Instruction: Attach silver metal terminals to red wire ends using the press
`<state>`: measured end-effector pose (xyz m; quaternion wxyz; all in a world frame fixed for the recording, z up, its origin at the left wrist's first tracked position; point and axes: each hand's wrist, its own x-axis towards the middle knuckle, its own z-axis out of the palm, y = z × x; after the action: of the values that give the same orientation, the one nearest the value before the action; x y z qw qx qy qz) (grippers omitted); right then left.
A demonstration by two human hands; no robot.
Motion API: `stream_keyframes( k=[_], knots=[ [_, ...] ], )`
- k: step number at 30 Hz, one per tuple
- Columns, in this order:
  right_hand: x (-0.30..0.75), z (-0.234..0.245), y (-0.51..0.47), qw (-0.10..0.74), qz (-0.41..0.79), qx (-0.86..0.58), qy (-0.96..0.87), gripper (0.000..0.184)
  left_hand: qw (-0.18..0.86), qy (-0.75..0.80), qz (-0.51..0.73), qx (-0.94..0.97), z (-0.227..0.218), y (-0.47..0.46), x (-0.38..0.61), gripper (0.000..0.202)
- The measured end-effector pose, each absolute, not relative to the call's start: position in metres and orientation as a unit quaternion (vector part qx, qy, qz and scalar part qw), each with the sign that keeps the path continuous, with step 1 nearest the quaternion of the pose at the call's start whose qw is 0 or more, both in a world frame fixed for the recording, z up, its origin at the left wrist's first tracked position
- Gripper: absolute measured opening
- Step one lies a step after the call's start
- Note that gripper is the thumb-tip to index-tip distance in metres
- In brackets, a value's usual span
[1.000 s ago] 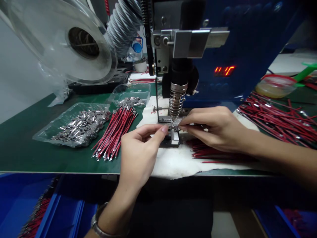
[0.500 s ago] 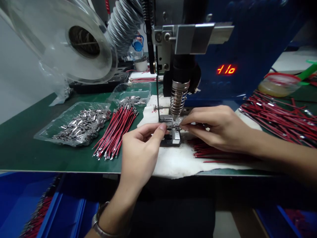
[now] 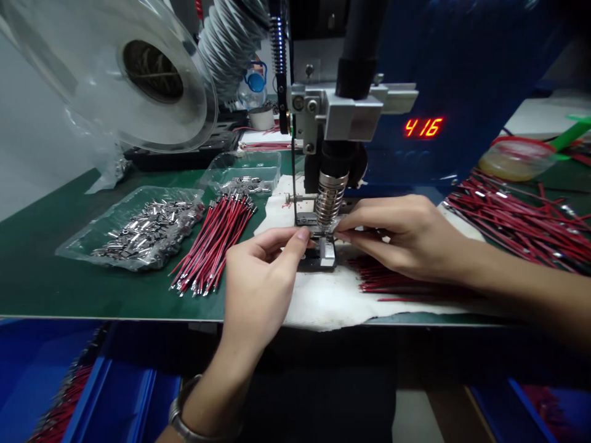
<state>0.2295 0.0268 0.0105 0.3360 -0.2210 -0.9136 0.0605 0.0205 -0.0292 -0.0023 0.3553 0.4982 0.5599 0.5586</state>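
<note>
My left hand (image 3: 265, 271) is pinched, thumb against forefinger, at the left side of a small metal fixture (image 3: 327, 253) under the press. From the other side my right hand (image 3: 397, 237) reaches in with its fingertips closed together. Whatever either hand pinches is too small and hidden to make out. The spring-wrapped press tip (image 3: 331, 200) stands down over the fixture, just between my fingertips. Beneath my right hand lie several red and black wires (image 3: 383, 280) on a white cloth (image 3: 318, 301).
A clear tray of small metal parts (image 3: 150, 237) and a bundle of red and black wires (image 3: 215, 246) lie left. Another wire pile (image 3: 517, 221) lies right. A plastic reel (image 3: 101, 67) hangs upper left. A red display (image 3: 423, 127) glows on the blue machine (image 3: 462, 80).
The press head with its metal bracket has come down toward the fixture. Its display has switched from a partly lit reading to 416. Both hands hold nearly the same position.
</note>
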Motion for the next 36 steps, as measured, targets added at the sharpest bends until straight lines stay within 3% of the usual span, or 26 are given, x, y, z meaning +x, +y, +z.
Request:
stream_keyframes(
  k=[36],
  knots=[
    [0.2287, 0.0116, 0.025, 0.332, 0.016, -0.225, -0.916, 0.013, 0.383, 0.55, 0.554, 0.493, -0.0031, -0.0296, 0.0197, 0.017]
  ],
)
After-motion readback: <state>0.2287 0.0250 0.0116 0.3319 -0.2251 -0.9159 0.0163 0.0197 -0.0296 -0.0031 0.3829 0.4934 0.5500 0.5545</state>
